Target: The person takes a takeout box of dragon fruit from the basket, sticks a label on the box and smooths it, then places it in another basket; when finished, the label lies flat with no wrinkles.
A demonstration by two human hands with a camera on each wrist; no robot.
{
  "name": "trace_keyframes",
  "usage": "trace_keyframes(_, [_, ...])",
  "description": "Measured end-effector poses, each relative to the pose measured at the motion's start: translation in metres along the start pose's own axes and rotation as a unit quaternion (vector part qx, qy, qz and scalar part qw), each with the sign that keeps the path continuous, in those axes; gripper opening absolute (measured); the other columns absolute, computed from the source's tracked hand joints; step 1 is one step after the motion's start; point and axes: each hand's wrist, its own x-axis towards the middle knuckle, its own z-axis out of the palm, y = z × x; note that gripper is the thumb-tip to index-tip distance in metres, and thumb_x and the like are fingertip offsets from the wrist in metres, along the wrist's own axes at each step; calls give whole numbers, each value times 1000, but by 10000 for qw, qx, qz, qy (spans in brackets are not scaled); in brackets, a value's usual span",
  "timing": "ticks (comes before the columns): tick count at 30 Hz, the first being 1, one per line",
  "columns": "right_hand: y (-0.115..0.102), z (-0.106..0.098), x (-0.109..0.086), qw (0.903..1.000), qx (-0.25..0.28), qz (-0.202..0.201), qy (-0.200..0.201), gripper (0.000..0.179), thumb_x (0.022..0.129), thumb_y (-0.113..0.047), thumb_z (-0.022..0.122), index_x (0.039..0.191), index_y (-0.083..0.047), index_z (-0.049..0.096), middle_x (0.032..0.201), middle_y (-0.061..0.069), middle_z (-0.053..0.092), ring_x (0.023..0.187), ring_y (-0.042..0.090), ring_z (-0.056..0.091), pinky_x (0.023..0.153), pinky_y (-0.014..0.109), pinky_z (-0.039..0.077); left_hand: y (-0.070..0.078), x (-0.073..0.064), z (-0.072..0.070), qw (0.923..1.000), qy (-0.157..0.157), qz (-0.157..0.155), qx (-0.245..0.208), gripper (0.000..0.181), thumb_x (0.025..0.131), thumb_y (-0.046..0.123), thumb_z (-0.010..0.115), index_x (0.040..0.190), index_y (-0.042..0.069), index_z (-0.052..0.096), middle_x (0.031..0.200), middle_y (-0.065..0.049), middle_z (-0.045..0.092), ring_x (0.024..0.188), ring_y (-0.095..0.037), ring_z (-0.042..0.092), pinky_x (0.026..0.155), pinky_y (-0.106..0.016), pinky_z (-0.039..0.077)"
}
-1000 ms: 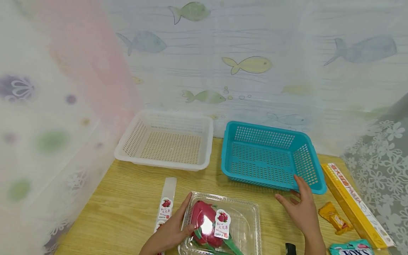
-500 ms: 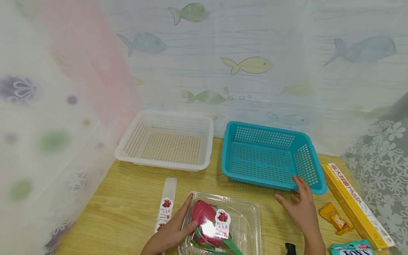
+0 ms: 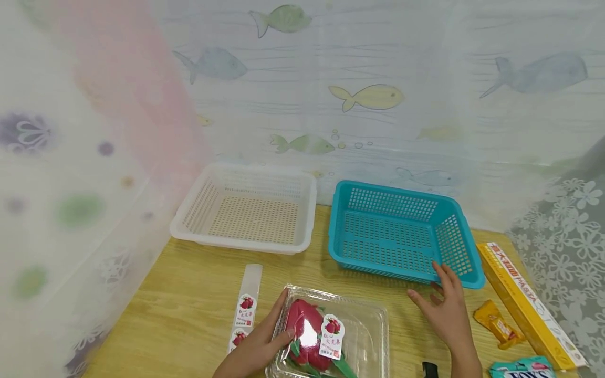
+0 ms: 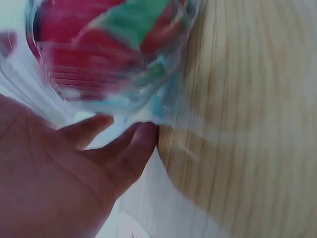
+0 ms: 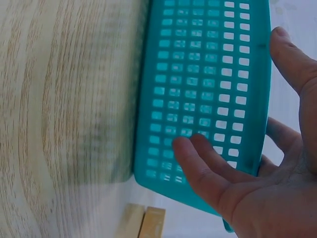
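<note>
My left hand [image 3: 257,344] grips the left side of a clear plastic box [image 3: 361,325], thumb over the lid. In the left wrist view its other fingertips [image 4: 144,133] are low at the box's edge, close to the table. Inside lies a red dragon fruit [image 3: 302,325] with green leaf tips, seen through the lid, which bears a dragon fruit sticker [image 3: 332,336]. My right hand [image 3: 444,310] is at the front right of a blue basket [image 3: 387,270], fingers spread loosely. In the right wrist view, some fingers [image 5: 198,171] overlap the basket's outer wall while others pass behind its rim.
A white basket [image 3: 241,242] stands at the back left. Left of the box lies a sticker strip [image 3: 246,302]. At the right are a yellow pasta box [image 3: 529,304], a yellow-wrapped snack [image 3: 498,324], a teal FOX'S packet [image 3: 520,367] and a black object [image 3: 430,369].
The plastic box and my left hand have shifted slightly right, and the glare on its lid has changed. My right hand and both baskets have stayed nearly still.
</note>
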Motion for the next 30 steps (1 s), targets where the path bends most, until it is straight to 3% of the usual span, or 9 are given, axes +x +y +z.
trace_keyframes(15, [0,3,0,10000,-31,82,13,89,95,-20,75,162,0,20,164,33,7,126,59,45,98,69,47,10,-2,9,9972,197,-221,-691,66,109,34,44,163,42,7,172,4,10,156,-29,12,123,-60,11])
trace_keyframes(19, [-1,5,-1,9999,-25,116,47,89,95,-20,75,162,1,19,164,33,7,126,58,44,99,70,46,9,-2,11,9954,231,-197,-908,65,110,31,43,163,42,9,172,1,10,157,-34,10,122,-67,9])
trace_keyframes(30, [-4,8,-2,9995,-115,101,287,86,94,-18,75,161,1,23,162,33,11,126,57,46,99,69,47,11,1,13,9893,381,-324,-1367,63,110,24,41,163,41,11,173,-4,8,158,-37,5,122,-68,6])
